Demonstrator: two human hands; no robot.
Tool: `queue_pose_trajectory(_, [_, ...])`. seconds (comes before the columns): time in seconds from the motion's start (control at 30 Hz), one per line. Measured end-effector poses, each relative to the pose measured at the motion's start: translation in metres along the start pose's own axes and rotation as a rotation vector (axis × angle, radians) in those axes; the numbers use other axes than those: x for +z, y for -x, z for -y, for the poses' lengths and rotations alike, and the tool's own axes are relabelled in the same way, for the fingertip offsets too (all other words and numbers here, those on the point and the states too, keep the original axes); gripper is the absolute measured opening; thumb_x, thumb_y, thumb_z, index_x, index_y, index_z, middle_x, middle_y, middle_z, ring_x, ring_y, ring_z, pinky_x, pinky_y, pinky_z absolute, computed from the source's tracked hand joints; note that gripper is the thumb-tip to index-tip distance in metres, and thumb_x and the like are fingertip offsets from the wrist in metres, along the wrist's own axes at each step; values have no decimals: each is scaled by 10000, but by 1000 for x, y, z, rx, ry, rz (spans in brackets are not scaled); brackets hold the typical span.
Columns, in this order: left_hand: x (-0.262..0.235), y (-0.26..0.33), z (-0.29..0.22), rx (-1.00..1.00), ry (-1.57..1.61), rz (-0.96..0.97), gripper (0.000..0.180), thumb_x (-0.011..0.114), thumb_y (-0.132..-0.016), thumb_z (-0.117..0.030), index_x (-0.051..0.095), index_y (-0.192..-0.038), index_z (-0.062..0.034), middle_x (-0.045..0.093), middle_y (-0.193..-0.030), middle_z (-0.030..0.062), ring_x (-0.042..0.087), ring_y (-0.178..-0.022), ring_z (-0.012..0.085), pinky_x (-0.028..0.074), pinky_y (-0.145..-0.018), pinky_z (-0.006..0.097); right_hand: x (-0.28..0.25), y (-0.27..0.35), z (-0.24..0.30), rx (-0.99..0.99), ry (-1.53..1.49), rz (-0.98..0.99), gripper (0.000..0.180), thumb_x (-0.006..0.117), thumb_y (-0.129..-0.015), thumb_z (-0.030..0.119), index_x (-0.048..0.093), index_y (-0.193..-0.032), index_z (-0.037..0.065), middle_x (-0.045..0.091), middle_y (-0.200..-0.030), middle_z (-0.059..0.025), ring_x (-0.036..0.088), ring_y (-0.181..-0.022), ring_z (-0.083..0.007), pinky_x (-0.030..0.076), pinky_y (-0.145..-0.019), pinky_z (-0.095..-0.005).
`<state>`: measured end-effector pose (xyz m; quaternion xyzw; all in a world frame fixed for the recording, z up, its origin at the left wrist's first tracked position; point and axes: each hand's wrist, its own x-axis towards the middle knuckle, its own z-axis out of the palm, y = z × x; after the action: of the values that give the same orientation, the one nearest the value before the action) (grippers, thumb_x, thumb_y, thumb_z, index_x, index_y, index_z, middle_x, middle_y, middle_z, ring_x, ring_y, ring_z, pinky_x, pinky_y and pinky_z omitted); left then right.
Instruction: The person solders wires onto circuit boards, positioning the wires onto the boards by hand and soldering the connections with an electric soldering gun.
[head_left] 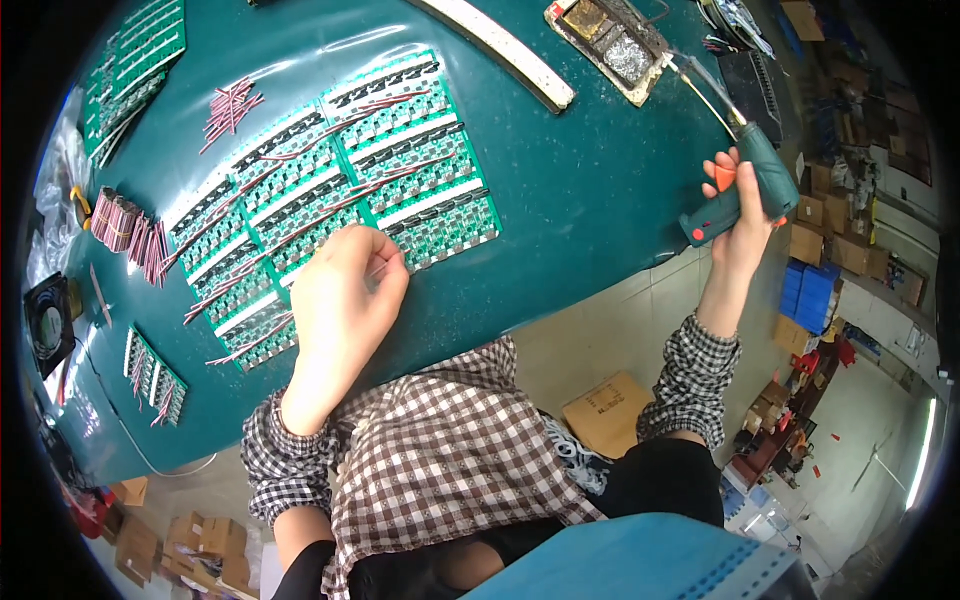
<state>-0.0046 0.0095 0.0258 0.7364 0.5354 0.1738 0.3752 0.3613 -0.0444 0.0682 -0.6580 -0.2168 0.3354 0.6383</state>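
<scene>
My left hand [345,290] rests with curled fingers on the teal table [570,190], at the near edge of a green circuit board panel [340,170]; its fingertips pinch a thin red wire lying on the boards. Several red wires lie across the panel's rows. My right hand [745,215] is raised past the table's right edge and grips a teal soldering gun [755,185] with an orange trigger, its metal tip pointing up toward a metal tray [610,45] of solder residue.
Loose red wires [230,108] and bundled wires [125,225] lie at the left, with more green boards [135,60] and a small board strip [155,375]. A white strip [500,45] lies at the back. Cardboard boxes [610,410] and blue crates [810,295] stand on the floor.
</scene>
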Motion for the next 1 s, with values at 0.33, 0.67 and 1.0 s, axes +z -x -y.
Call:
queue_pose_trajectory(0.33, [1, -1, 1, 8, 9, -17, 80, 639, -706, -72, 565, -737, -75, 572, -695, 55, 591, -643, 218, 459, -573, 328, 9, 27, -38, -650, 830, 67, 276, 667, -742, -6, 679, -1018, -9, 660, -890, -55, 606, -806, -93, 450, -737, -256])
queue_pose_trajectory(0.67, [1, -1, 1, 22, -3, -24, 83, 640, -706, -70, 561, -731, -74, 564, -685, 54, 585, -626, 212, 457, -564, 331, 35, 25, -22, -416, 419, -22, 186, 712, -771, 53, 637, -907, -50, 646, -802, -86, 622, -632, -122, 543, -597, -263])
queue_pose_trajectory(1.0, [0, -2, 0, 19, 14, -26, 83, 640, -705, -64, 560, -723, -70, 553, -667, 52, 572, -603, 218, 449, -545, 330, 10, 60, 5, -216, 207, 22, 274, 576, -883, 135, 561, -1055, -79, 594, -754, -75, 614, -677, -170, 531, -570, -266])
